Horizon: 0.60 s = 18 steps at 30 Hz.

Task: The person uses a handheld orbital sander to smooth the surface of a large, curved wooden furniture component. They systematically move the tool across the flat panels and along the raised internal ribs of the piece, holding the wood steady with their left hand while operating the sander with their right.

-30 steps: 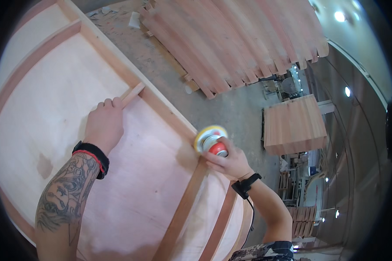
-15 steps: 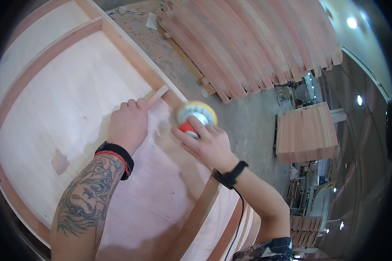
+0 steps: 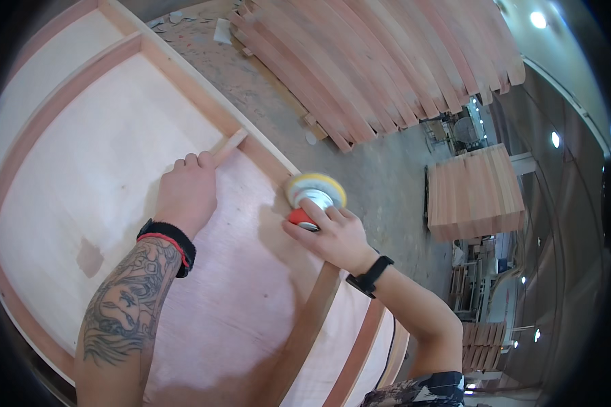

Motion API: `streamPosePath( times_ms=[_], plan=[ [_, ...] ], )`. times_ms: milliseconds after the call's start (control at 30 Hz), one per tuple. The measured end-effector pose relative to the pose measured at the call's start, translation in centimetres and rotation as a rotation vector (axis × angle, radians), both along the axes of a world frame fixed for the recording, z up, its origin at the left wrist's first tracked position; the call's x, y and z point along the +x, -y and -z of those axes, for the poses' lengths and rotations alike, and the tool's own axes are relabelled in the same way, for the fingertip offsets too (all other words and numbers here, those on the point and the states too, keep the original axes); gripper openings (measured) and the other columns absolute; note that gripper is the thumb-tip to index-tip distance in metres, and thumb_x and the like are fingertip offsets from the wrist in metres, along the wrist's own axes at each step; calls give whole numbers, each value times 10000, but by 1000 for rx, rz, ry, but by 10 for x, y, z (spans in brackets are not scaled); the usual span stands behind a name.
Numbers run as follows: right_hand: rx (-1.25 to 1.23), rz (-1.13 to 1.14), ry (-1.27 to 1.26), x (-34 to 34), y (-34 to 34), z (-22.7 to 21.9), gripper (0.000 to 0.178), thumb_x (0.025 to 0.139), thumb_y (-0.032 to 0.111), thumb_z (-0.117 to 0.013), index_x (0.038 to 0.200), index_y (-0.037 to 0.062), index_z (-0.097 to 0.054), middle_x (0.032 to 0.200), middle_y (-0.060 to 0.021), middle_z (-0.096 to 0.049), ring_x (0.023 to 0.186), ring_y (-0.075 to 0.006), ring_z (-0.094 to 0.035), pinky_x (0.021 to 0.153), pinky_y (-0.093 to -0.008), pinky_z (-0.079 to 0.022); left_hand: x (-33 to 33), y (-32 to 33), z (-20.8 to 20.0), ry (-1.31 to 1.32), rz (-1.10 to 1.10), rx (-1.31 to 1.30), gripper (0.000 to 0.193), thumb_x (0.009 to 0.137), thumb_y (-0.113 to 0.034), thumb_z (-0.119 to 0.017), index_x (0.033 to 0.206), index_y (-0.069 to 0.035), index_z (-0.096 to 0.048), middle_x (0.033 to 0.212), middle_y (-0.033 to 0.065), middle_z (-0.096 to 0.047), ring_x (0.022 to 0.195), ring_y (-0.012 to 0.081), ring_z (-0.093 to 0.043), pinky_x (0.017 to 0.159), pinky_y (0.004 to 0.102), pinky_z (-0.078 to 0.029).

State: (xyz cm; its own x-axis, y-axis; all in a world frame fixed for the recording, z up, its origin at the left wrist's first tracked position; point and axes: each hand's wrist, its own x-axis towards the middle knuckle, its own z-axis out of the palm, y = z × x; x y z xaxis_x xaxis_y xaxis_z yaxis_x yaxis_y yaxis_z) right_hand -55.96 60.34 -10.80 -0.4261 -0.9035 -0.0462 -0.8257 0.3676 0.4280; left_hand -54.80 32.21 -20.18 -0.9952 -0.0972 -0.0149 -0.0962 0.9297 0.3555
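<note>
My left hand [image 3: 187, 193] is closed around a wooden crosspiece [image 3: 231, 146] that meets the right-hand edge rail [image 3: 190, 85] of a large wooden frame. Pale plywood [image 3: 115, 129] backs the frame. In my right hand [image 3: 339, 237] is a handheld disc sander [image 3: 317, 191] with a red and silver body and a yellow-rimmed pad. The fingers wrap its body, and the pad is tilted at the outer side of the edge rail. Whether the pad touches the wood cannot be made out. The palm side of both hands is hidden.
More crosspieces [image 3: 305, 325] span the frame near my right forearm. Beyond it, a big stack of wooden boards [image 3: 380, 61] rises from the dusty concrete floor [image 3: 380, 180]. Farther right stands another wood stack [image 3: 475, 193]. A dark cord [image 3: 389, 353] runs below my right arm.
The sander and my right hand have moved along the edge rail, nearer to me. My left hand keeps its grip on the crosspiece. The whole view has shifted slightly.
</note>
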Motion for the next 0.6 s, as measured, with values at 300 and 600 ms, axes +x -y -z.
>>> streamPosePath(
  times_ms=[300,600],
  plan=[
    [-118,59,45,9,-92,-26,372,793,261,-765,1136,396,-707,1251,-90,-602,746,-229,-667,641,-334,-584,1,-2,4,-14,0,-16,181,904,-68,-611,1065,-30,-537,1046,160,-658,989,311,-685,805,415,-599],
    [-277,96,108,-48,-5,-19,409,850,298,-762,1242,390,-693,1305,-180,-569,843,-318,-712,710,-387,-627,0,0,7,-47,-10,-38,157,935,-101,-607,1046,-31,-521,1009,159,-651,949,323,-685,773,435,-600]
  ],
)
